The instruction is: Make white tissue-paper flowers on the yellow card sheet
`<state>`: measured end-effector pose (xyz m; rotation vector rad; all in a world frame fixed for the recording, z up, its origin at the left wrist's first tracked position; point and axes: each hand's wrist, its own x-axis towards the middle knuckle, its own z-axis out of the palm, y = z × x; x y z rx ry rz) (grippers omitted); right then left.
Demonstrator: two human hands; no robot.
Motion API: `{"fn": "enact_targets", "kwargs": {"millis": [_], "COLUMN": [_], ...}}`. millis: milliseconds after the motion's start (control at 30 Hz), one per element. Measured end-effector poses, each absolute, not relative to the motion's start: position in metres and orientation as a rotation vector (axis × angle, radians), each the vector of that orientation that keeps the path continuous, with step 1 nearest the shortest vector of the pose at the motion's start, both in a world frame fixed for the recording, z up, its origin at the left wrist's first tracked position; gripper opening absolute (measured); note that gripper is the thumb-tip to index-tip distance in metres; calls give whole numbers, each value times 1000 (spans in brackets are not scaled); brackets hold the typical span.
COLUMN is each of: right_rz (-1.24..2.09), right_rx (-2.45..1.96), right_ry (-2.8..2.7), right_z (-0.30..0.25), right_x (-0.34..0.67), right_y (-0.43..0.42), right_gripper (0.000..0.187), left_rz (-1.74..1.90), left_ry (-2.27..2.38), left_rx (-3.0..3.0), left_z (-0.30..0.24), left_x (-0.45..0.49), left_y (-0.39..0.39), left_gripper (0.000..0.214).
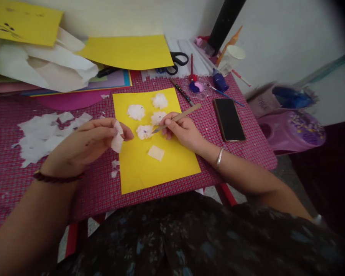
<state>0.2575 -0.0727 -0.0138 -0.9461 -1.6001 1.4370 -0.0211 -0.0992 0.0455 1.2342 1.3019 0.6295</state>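
My left hand [94, 140] pinches a small piece of white paper [117, 142] between thumb and fingers, just over the left edge of a yellow sheet [161, 172]. In my right hand [181, 130] is a paintbrush [186, 113] with a wooden handle. Its tip touches or hovers close over a crumpled white paper flower [144, 132] on the sheet; I cannot tell which. Another white flower [136, 112] and a further one [160, 101] sit higher up. A fourth flower [157, 118] is partly behind my right fingers. Below them lies a flat pale square [156, 152].
Torn white paper pieces [43, 134] are heaped on the left of the checked tablecloth [97, 199]. A phone [229, 119], a paint palette [196, 86], a blue paint bottle [220, 79] and another brush [184, 92] lie to the right. Black scissors [179, 59] rest at the back.
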Motion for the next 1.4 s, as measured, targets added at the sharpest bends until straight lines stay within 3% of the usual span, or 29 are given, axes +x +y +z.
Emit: {"fn": "enact_targets", "kwargs": {"millis": [100, 233, 567, 1067, 1200, 1400], "right_rz": [1453, 1450, 1180, 1282, 1307, 1331], "right_rx": [-927, -883, -799, -973, -994, -929], "right_ry": [-1645, -1704, -2052, -1849, -1734, -1661], "right_z": [-14, -17, -15, -18, -15, -16], "right_x": [258, 255, 250, 248, 250, 251], "right_y": [-73, -75, -84, -82, -83, -84], "right_gripper": [39, 39, 20, 16, 24, 36], "left_rz": [661, 578, 441, 347, 354, 391], "left_ry": [1261, 1318, 1440, 1477, 1470, 1303], "left_rx": [1138, 1154, 1491, 1655, 1638, 1524], "left_z": [43, 36, 23, 22, 16, 23], "left_x": [-19, -12, -14, -14, -15, -24], "left_y": [-99, -99, -91, -90, -88, -89], "left_gripper": [7, 16, 30, 41, 44, 30]}}
